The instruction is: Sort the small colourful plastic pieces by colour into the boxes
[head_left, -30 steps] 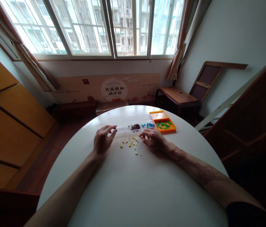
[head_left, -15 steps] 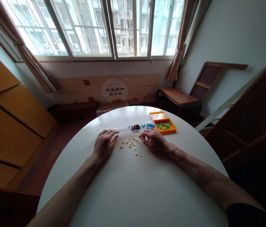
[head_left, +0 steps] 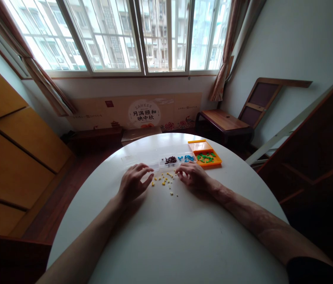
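Several small yellow pieces [head_left: 164,181] lie scattered on the round white table [head_left: 172,236] between my hands. My left hand [head_left: 133,183] hovers just left of them, fingers apart and slightly bent, holding nothing. My right hand [head_left: 195,178] rests on the table to their right, with its fingers curled and the tips together beside the nearest yellow pieces. Whether it pinches one is too small to see. Behind the hands lies a clear compartment box [head_left: 142,160] with dark pieces [head_left: 170,159] and blue pieces [head_left: 185,158].
An orange tray [head_left: 199,146] holding green pieces [head_left: 205,157] sits at the right end of the clear box. A wooden chair [head_left: 225,120] stands beyond the table on the right. A cabinet [head_left: 9,157] is on the left, with windows behind.
My left hand has come off the clear box and moved right, towards the yellow pieces, with its fingers spreading. My right hand has hardly moved.
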`<state>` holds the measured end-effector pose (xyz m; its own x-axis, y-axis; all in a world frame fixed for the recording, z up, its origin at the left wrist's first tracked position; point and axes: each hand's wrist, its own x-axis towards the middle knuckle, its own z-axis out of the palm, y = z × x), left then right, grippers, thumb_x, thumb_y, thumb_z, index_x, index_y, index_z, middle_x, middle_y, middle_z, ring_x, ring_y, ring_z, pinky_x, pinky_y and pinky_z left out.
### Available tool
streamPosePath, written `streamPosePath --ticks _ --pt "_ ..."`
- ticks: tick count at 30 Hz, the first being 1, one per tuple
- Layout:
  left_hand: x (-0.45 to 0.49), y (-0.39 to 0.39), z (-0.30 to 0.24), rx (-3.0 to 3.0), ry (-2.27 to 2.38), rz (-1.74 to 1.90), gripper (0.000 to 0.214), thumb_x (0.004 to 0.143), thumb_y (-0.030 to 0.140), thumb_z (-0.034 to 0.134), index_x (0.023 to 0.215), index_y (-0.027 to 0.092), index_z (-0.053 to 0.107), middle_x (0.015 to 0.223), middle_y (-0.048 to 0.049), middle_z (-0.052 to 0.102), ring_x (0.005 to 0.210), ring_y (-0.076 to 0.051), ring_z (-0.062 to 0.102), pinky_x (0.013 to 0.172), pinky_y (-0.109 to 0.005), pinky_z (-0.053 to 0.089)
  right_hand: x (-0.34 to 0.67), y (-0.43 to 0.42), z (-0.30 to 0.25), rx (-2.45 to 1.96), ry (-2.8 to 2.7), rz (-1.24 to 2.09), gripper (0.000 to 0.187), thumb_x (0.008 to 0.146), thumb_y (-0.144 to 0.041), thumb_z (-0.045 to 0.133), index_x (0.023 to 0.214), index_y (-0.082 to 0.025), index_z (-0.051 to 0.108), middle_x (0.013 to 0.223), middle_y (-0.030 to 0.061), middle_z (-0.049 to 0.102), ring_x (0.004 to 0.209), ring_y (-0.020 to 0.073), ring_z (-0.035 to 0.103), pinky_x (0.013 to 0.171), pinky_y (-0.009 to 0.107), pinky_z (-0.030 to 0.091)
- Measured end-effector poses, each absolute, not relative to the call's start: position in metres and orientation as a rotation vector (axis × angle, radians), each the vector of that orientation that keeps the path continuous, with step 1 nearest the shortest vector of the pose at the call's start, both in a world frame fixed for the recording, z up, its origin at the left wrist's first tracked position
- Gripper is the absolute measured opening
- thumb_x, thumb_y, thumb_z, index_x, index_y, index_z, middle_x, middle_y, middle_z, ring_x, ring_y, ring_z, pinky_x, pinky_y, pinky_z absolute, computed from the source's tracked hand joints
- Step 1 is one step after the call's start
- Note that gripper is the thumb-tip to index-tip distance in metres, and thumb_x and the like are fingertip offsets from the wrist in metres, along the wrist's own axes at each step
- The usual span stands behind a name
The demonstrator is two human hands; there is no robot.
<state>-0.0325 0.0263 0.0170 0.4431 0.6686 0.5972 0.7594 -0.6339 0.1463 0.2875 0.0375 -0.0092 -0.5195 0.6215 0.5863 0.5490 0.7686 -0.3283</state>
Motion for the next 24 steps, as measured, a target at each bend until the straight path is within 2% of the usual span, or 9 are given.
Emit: streamPosePath --ticks 5,10,14,19,24 --pt "-0.0288 0.0219 0.0132 -2.706 -1.202 -0.838 0.019 0.102 0.04 0.07 0.096 0.028 0.083 0.102 -0.0041 0.08 0.085 -0.022 0.071 0.083 -0.037 0.054 0.2868 0.0361 -0.0067 -0.865 -2.238 0.141 0.013 0.098 -0.011 0.069 0.099 -0.023 0.074 0.091 -0.0002 0.077 0.076 0.0154 0.066 0.095 0.033 0.046" --pt "-0.0266 0.021 0.0127 -2.737 -1.271 -0.826 0.015 0.099 0.031 0.069 0.092 0.028 0.082 0.097 -0.0018 0.079 0.075 -0.018 0.068 0.079 -0.034 0.052 0.2868 0.0356 -0.0054 -0.868 -2.239 0.146 0.013 0.098 -0.012 0.069 0.097 -0.023 0.075 0.091 0.0002 0.077 0.075 0.0152 0.065 0.094 0.033 0.046" --pt "-0.0254 0.0216 0.0138 -2.742 -1.23 -0.81 0.017 0.102 0.029 0.065 0.092 0.026 0.079 0.097 -0.0021 0.078 0.073 -0.017 0.067 0.079 -0.034 0.051 0.2868 0.0364 -0.0068 -0.875 -2.24 0.147 0.013 0.098 -0.012 0.069 0.098 -0.023 0.076 0.091 0.0004 0.077 0.071 0.0144 0.063 0.094 0.033 0.047" --pt "-0.0244 0.021 0.0146 -2.704 -1.276 -0.775 0.02 0.103 0.037 0.066 0.09 0.025 0.075 0.092 -0.0033 0.077 0.072 -0.019 0.066 0.075 -0.034 0.051 0.2861 0.0372 -0.0081 -0.872 -2.239 0.142 0.013 0.098 -0.012 0.069 0.098 -0.023 0.076 0.089 -0.0002 0.075 0.07 0.0144 0.063 0.09 0.032 0.049" --pt "-0.0239 0.0214 0.0128 -2.696 -1.264 -0.752 0.016 0.103 0.03 0.063 0.093 0.025 0.074 0.092 -0.0033 0.077 0.072 -0.019 0.067 0.076 -0.033 0.051 0.2862 0.0373 -0.008 -0.875 -2.242 0.143 0.014 0.097 -0.011 0.069 0.098 -0.023 0.075 0.09 0.0005 0.076 0.073 0.0154 0.064 0.094 0.033 0.049"
